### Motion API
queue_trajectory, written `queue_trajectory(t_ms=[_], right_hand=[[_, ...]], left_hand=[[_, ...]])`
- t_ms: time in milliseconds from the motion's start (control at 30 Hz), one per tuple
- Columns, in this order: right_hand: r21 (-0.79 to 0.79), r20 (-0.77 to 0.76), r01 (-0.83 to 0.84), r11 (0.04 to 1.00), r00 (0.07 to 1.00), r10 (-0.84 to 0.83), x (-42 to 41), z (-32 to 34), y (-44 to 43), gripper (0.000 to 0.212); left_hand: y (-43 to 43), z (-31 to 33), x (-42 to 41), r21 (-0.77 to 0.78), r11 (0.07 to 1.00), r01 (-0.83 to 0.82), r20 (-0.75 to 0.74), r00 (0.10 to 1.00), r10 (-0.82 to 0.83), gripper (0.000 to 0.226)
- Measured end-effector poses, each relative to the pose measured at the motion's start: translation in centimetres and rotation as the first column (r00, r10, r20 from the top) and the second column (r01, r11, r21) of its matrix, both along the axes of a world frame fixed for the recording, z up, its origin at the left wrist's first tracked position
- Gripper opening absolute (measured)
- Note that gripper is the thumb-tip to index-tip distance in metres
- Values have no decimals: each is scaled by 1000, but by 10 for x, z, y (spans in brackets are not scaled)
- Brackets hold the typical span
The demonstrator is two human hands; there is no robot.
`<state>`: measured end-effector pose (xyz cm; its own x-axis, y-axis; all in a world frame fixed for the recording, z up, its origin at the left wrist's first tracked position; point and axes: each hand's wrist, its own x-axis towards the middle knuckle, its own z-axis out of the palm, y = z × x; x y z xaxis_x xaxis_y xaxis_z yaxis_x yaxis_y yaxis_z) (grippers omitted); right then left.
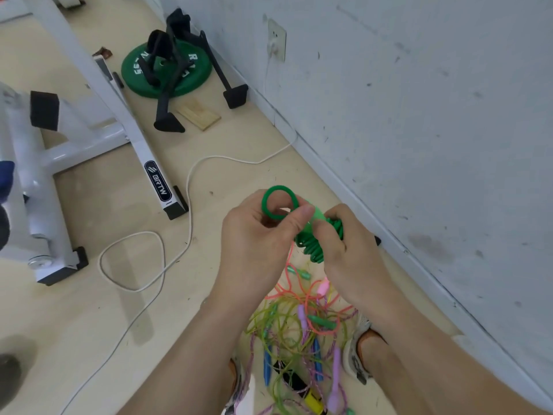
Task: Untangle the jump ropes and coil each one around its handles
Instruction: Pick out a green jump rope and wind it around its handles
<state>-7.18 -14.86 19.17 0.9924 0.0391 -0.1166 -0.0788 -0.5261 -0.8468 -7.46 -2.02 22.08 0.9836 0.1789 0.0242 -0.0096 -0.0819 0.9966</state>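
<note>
So, holding the green jump rope (pixel 309 250) up in front with both hands, well above the floor. Starting on the left: left hand (pixel 254 238) with its back to the camera, fingers curled in, thumb and forefinger pinching a free loop of cord. Sticking up over the knuckles as one neat round ring. Moving right: right hand (pixel 351 253) angled in toward the other, fingers wrapped around the wound-up part, thumb tip pressing near the lighter green handle (pixel 312 213), just beside the left thumb. Between the palms, tight green turns stacked side by side, looking like most of the cord already coiled. Can't tell how many handles sit inside that bundle. Straight below the wrists, on the floor between the shoes (pixel 356 351): tangled pile of other jump ropes (pixel 302 317), yellow-green, pink-orange and purple braided cords with blue, green, purple and yellow handles mixed in. Off to the far left, white bench frame (pixel 131 130); further back, green weight plate (pixel 193 80).
</note>
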Motion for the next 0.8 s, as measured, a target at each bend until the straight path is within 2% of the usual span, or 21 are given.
queue_trajectory(t_ms=[67,133,233,300,333,367,400,433,467,533,567,633,700,800], right_hand=[[8,-9,19,1000,1000,-19,0,0,1,23],[15,-9,49,999,999,-49,1,1,-1,19],[42,-5,86,995,996,-86,3,0,-3,19],[84,-24,118,989,993,-116,2,-2,0,20],[117,-44,139,983,990,-135,2,-4,1,22],[144,-63,161,976,986,-153,2,-5,2,23],[161,-76,178,971,983,-168,2,-6,2,23],[169,-80,190,967,981,-179,3,-7,3,24],[169,-80,196,966,979,-185,3,-7,2,24],[159,-74,197,967,980,-187,3,-7,1,25],[157,-72,199,967,979,-190,3,-7,0,25],[163,-72,207,965,978,-198,4,-7,-2,24],[158,-71,211,965,977,-202,4,-7,-4,23],[173,-89,192,966,980,-179,2,-7,-3,20]], left_hand=[[3,0,1,-85,996,1,-31,1000,-4,7],[7,-1,1,-214,977,20,-74,997,-36,9],[7,-4,3,-511,859,29,-165,978,-131,22],[4,-6,5,-605,796,-18,-223,963,-148,22],[2,-7,5,-602,797,-40,-248,959,-140,17],[0,-8,6,-544,838,-51,-269,956,-116,10],[-1,-9,6,-413,910,-41,-283,955,-85,7],[-3,-12,6,-208,978,-8,-273,961,-50,12],[-4,-13,4,19,999,50,-234,971,-44,18],[-5,-14,0,385,905,180,-151,980,-131,32],[-5,-15,-1,480,848,224,-140,974,-178,39],[-2,-15,-2,564,777,280,-136,960,-247,49],[-1,-15,-3,632,724,276,-89,954,-286,49],[-1,-15,-1,713,687,142,60,964,-260,46]])
